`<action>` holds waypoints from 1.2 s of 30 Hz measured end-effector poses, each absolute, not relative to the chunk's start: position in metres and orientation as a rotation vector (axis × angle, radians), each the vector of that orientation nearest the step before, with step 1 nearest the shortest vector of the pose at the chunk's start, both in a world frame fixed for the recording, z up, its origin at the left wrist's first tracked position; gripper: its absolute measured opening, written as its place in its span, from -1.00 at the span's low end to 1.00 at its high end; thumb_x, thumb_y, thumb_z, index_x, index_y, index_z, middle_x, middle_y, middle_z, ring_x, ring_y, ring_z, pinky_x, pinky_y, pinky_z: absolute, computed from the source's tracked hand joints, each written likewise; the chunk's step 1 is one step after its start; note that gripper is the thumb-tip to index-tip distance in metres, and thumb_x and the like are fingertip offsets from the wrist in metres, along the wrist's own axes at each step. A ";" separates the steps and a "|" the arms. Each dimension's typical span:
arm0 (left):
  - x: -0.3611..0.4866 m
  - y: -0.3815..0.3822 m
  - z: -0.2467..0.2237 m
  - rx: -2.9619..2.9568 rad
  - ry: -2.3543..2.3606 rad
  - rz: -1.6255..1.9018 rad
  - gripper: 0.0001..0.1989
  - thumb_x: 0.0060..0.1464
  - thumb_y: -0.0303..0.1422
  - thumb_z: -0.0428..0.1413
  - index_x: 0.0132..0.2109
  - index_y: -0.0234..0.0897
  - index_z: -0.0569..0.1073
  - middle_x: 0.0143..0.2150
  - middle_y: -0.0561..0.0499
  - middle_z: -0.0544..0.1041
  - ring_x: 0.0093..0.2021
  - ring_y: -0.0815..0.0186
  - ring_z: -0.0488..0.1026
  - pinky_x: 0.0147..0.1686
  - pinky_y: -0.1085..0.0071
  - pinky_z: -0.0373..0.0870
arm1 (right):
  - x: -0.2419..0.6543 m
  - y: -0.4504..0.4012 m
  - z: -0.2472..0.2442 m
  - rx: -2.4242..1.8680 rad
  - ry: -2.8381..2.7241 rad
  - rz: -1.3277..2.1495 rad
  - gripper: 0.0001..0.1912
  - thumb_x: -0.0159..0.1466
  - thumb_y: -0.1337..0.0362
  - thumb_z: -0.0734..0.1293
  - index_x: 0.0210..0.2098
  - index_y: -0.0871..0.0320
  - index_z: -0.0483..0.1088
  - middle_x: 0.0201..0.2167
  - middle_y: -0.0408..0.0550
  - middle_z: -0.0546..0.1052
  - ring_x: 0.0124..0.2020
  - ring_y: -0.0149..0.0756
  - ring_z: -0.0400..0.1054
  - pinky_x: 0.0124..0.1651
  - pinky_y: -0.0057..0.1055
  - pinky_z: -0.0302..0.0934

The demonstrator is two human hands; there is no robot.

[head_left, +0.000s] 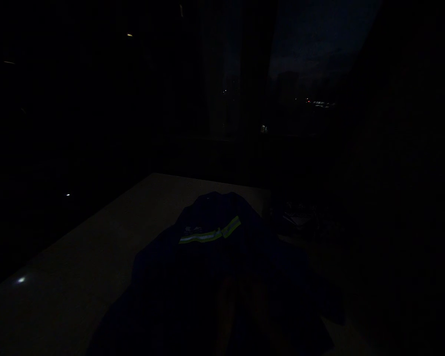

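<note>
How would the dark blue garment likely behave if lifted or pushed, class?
The garment would probably sag when lifted, as its soft, uneven outline suggests cloth. Its kinked reflective stripe hints that it bends readily. Spread broadly over the table, it seems more apt to bunch than roll if pushed.

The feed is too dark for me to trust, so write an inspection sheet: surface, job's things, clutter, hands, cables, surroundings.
Surface: pale table, dimly lit, bright spot near its left edge.
Job's things: dark blue jacket lying on the table, with a yellow-green and silver stripe.
Clutter: dark object right of the jacket, too dim to identify.
Hands: left hand and right hand show faintly over the jacket; grip unclear.
Cables: nothing seen.
Surroundings: mostly black, with small lights and dark blue sky beyond.
</note>
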State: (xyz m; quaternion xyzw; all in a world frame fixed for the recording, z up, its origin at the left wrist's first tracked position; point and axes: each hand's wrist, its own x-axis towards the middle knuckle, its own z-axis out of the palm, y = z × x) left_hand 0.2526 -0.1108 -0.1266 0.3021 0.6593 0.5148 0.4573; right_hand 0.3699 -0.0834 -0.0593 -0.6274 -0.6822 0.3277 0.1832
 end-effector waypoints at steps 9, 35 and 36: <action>0.249 -0.098 -0.138 0.950 1.740 1.144 -0.53 -0.11 -0.04 0.04 -0.22 -0.30 0.58 -0.07 -0.28 0.64 -0.03 0.00 0.58 0.14 0.06 0.40 | 0.376 -0.086 -0.082 -1.673 -1.741 1.164 -0.55 0.34 0.11 0.10 -0.15 0.14 0.57 -0.11 0.07 0.63 -0.12 -0.23 0.51 -0.04 -0.38 0.31; 0.239 -0.105 -0.133 0.814 1.648 1.133 -0.60 -0.07 -0.05 0.19 -0.16 -0.20 0.58 -0.02 -0.18 0.64 0.04 0.03 0.56 0.10 0.12 0.46 | 0.380 -0.095 -0.063 -1.559 -1.598 1.427 -0.41 0.36 -0.08 0.09 0.21 0.09 0.37 0.06 0.07 0.56 0.02 -0.18 0.49 0.05 -0.30 0.34; 0.239 -0.106 -0.129 0.833 1.649 1.130 -0.57 -0.06 -0.03 0.19 -0.13 -0.20 0.58 0.02 -0.18 0.62 0.07 0.04 0.54 0.11 0.15 0.45 | 0.380 -0.095 -0.067 -1.574 -1.531 1.439 -0.41 0.36 -0.08 0.09 0.21 0.09 0.36 0.11 0.08 0.53 0.08 -0.17 0.46 0.11 -0.26 0.32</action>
